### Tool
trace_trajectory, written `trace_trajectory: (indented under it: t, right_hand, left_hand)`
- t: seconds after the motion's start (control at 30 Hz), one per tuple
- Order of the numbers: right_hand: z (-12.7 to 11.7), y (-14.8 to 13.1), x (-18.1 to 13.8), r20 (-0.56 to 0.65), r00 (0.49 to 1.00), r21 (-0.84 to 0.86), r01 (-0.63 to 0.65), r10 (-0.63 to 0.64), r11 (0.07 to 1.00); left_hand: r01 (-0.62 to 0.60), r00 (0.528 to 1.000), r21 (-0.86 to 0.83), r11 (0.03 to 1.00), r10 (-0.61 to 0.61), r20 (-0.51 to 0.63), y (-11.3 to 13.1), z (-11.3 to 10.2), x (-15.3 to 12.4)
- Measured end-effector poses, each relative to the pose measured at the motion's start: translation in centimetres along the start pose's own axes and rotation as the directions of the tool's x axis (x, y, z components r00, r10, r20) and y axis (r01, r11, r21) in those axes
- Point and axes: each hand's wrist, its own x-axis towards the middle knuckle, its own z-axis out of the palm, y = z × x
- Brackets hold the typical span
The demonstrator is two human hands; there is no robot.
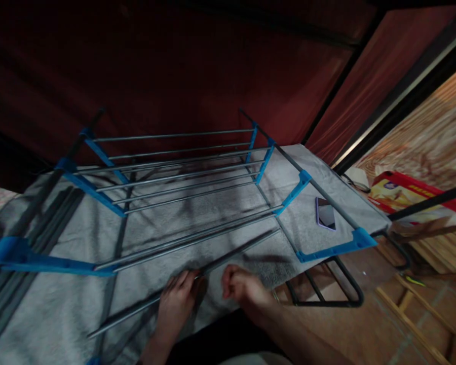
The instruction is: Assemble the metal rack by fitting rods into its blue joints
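Note:
A thin grey metal rod (137,307) slants across the near side of a metal rack with blue plastic brackets (329,251). My left hand (180,290) is closed around the rod near its middle, hiding part of it. Just to the right, my right hand (245,286) is apart from the rod, its fingers curled together; whether anything small is inside them I cannot make out. Beyond my hands, several parallel rods (197,229) span the rack between the brackets on its left and right sides.
Grey fabric (213,203) covers the surface under the rack. Several loose dark tubes (47,228) lie at the left. A phone (326,214) rests at the right. Beyond it are a red and yellow box (406,195), a black metal frame (329,303) and a wooden frame (410,317).

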Motion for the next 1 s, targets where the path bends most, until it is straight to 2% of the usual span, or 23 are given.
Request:
trace_trajectory:
  t: [0.07,0.13,0.23,0.3,0.4,0.5,0.7,0.87,1.0]
  right_hand:
    - [-3.8,-0.1,0.0,-0.21,0.978,0.004,-0.022,0.022,1.0]
    - [-7.8,-0.4,0.3,-0.464,0.886,0.028,-0.012,0.024,1.0]
    - [-11.7,-0.4,1.4,-0.581,0.812,0.117,0.01,0.06,0.993]
    - [-12.3,-0.1,2.4,-0.593,0.805,0.165,0.089,0.026,0.982]
    - [-11.9,0.2,3.7,-0.56,0.826,0.171,0.192,-0.066,0.966]
    - [-11.8,0.1,4.5,-0.527,0.843,0.142,0.215,-0.11,0.966]
    - [-13.2,-0.5,5.0,-0.572,0.815,0.173,0.23,-0.093,0.958]
    - [-13.6,-1.0,5.4,-0.551,0.827,0.151,0.227,-0.108,0.962]
    - [-14.1,-0.7,6.1,-0.568,0.814,0.106,0.216,-0.119,0.971]
  left_hand:
    - [0.048,0.999,-0.011,0.999,-0.049,-0.009,0.1,-0.4,-0.1]
    - [0.065,0.998,-0.036,0.997,-0.065,0.001,0.2,-0.5,-0.2]
    - [0.082,0.995,-0.081,0.993,-0.077,0.058,0.5,-0.5,-0.1]
    - [0.082,0.991,-0.112,0.99,-0.069,0.114,0.7,-0.4,0.0]
    - [0.075,0.981,-0.149,0.986,-0.045,0.191,0.8,-0.6,0.1]
    - [0.091,0.97,-0.16,0.983,-0.051,0.238,0.5,-1.1,0.1]
    - [0.141,0.946,-0.114,0.983,-0.1,0.308,-1.1,-1.8,-0.3]
    - [0.228,0.941,-0.086,0.97,-0.197,0.275,-2.1,-1.7,-0.7]
    - [0.28,0.934,-0.081,0.957,-0.252,0.254,-2.3,-1.9,-0.8]
